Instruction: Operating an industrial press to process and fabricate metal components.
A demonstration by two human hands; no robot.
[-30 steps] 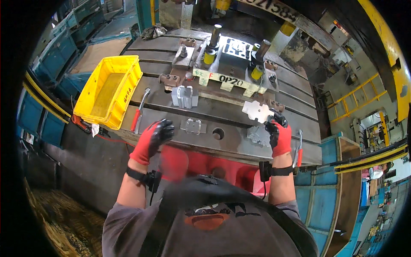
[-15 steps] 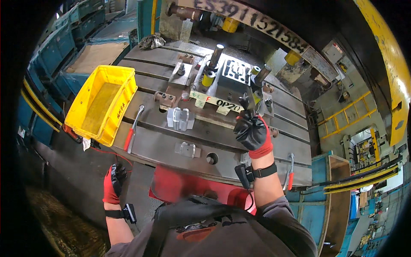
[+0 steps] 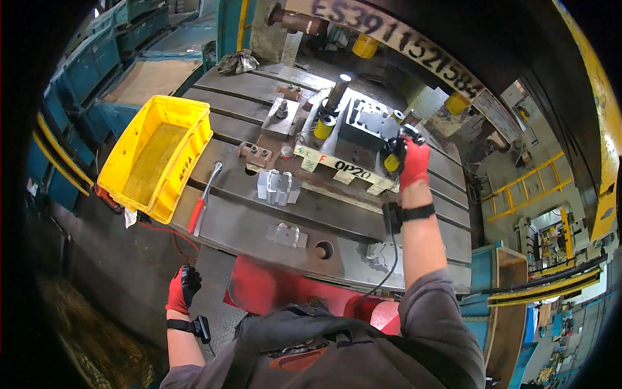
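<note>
My right hand [image 3: 413, 155], in a red glove with black coating, reaches over the right side of the die [image 3: 363, 133], beside its right guide post. Its fingers are curled in; what they hold, if anything, I cannot make out. Low on the left, off the press table's front edge, my left hand [image 3: 184, 289] is closed in the same kind of glove, with nothing visible in it. A grey, flat-looking surface with dark openings tops the die. In front of the die stand a group of bent metal brackets [image 3: 278, 187] and a smaller bracket [image 3: 287, 235].
A yellow bin [image 3: 199, 139] stands at the table's left end, beside a red-handled ratchet wrench [image 3: 206, 198]. Clamps [image 3: 254, 154] flank the die on the slotted table [image 3: 223, 170]. The press's upper part [image 3: 389, 32] hangs above. More metal pieces [image 3: 383, 254] lie near the front right.
My right hand has moved forward and right, from in front of the die to its right guide post. My left hand has shifted slightly right and toward me. The die's top looks greyer.
</note>
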